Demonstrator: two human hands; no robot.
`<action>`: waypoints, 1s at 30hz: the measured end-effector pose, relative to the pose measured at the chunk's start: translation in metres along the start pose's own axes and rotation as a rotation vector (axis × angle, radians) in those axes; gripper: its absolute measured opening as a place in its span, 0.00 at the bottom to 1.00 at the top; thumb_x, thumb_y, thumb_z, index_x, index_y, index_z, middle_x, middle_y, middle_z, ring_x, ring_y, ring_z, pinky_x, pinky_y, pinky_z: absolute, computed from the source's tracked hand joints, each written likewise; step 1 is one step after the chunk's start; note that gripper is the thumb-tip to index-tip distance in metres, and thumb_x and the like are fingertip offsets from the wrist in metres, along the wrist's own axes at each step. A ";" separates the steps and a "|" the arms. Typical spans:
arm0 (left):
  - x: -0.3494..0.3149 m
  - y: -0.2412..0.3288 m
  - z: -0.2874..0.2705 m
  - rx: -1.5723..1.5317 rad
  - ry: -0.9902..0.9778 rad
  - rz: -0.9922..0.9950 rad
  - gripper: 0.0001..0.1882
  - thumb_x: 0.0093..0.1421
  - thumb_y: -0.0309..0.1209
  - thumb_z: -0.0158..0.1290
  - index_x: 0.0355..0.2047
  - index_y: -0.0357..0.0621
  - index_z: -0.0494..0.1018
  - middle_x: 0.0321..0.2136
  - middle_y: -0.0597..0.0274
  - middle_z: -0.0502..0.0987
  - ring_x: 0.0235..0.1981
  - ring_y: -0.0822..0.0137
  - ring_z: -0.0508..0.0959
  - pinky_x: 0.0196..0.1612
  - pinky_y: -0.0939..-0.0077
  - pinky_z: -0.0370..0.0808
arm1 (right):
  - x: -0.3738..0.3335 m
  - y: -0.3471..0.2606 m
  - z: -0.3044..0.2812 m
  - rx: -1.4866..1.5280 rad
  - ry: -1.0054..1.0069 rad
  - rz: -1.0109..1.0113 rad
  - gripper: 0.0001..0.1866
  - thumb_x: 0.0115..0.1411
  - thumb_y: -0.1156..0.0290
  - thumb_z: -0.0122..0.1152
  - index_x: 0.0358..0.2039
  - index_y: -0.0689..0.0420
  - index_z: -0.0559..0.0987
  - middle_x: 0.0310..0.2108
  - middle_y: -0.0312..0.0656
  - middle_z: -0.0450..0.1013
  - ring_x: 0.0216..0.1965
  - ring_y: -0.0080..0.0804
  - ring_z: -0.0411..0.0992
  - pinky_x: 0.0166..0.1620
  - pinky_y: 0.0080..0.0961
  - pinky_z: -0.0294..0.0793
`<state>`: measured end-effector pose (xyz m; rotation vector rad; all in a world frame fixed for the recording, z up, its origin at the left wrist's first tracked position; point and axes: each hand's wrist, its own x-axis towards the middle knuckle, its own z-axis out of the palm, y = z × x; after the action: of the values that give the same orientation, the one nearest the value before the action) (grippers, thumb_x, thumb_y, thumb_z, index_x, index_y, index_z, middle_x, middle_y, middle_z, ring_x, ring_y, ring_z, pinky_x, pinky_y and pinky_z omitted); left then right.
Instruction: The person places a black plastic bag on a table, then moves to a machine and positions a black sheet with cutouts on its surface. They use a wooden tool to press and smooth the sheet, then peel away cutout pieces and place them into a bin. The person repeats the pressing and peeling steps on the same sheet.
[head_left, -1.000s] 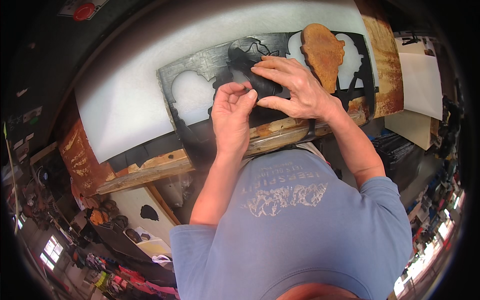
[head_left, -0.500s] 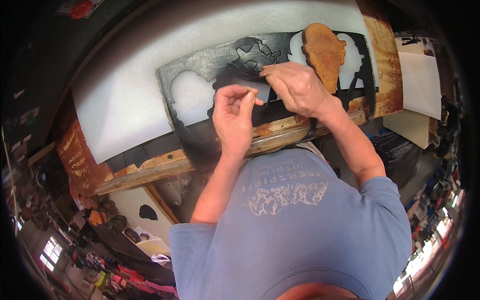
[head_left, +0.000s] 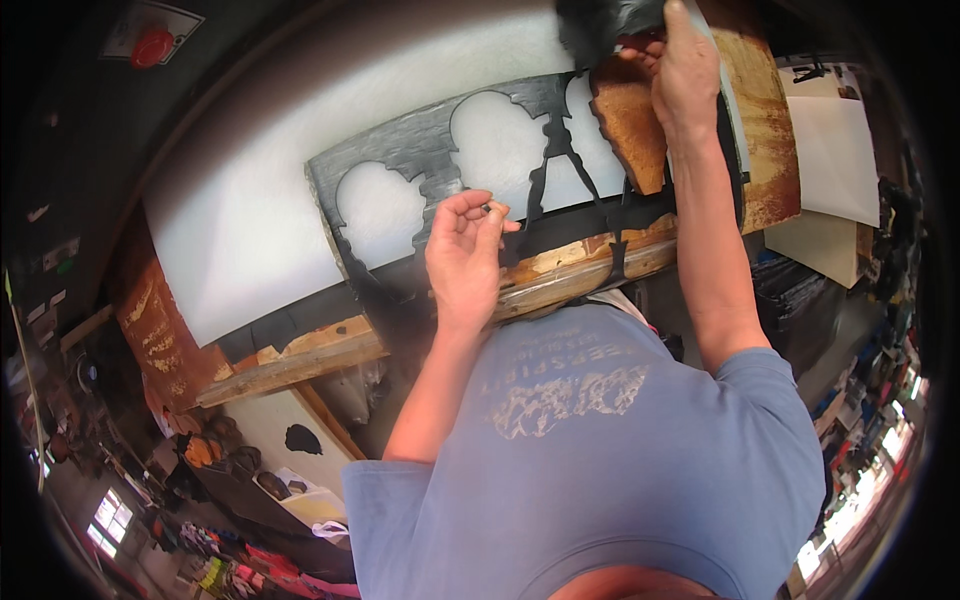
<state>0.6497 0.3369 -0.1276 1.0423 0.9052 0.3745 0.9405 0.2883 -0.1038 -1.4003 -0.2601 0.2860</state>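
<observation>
My left hand (head_left: 465,265) hovers over the near edge of a black sheet (head_left: 375,140), thumb and fingers pinched on something small and dark that I cannot make out. The sheet has several rounded cut-outs, joined by thin strips. At the far right of the board, my right hand (head_left: 690,85) is closed on a black cut piece (head_left: 615,25), blurred and partly outside the picture. Just below those fingers, a rust-brown cutting die (head_left: 632,125) rests on the sheet, its top hidden by the hand and the piece.
A white board (head_left: 230,230) lies beneath the sheet, with rusty metal (head_left: 765,130) at its right. A worn wooden beam (head_left: 300,360) runs along the near edge. A red button (head_left: 152,47) is at the upper left. White sheets (head_left: 835,150) stand at the right.
My right hand has moved up and to the right with the black cut piece, baring a middle cut-out. The die looks shifted slightly left and tilted. My left hand has barely moved.
</observation>
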 end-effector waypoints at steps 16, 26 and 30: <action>0.063 0.028 -0.003 -0.260 -0.199 -0.018 0.16 0.76 0.31 0.51 0.58 0.35 0.72 0.53 0.56 0.80 0.53 0.64 0.80 0.57 0.68 0.77 | -0.110 -0.011 -0.016 -0.625 -0.733 -0.968 0.17 0.59 0.59 0.72 0.41 0.58 0.83 0.42 0.45 0.78 0.49 0.46 0.76 0.53 0.42 0.77; 0.086 0.006 0.008 -0.109 0.126 0.202 0.17 0.74 0.32 0.54 0.58 0.34 0.72 0.51 0.50 0.81 0.47 0.58 0.83 0.52 0.60 0.83 | -0.086 0.037 -0.106 -0.837 -0.206 -0.613 0.31 0.58 0.58 0.72 0.57 0.59 0.76 0.67 0.57 0.61 0.63 0.60 0.66 0.67 0.52 0.68; 0.092 0.013 0.026 -0.050 0.207 0.266 0.19 0.72 0.34 0.55 0.58 0.33 0.72 0.53 0.48 0.80 0.48 0.55 0.83 0.53 0.57 0.83 | -0.082 0.043 -0.103 -0.735 -0.262 -0.591 0.29 0.60 0.59 0.70 0.57 0.61 0.76 0.68 0.59 0.61 0.64 0.59 0.65 0.68 0.52 0.67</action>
<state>0.7265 0.3886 -0.1532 1.0945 0.9376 0.7350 0.8973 0.1704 -0.1628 -1.9200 -1.0533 -0.1437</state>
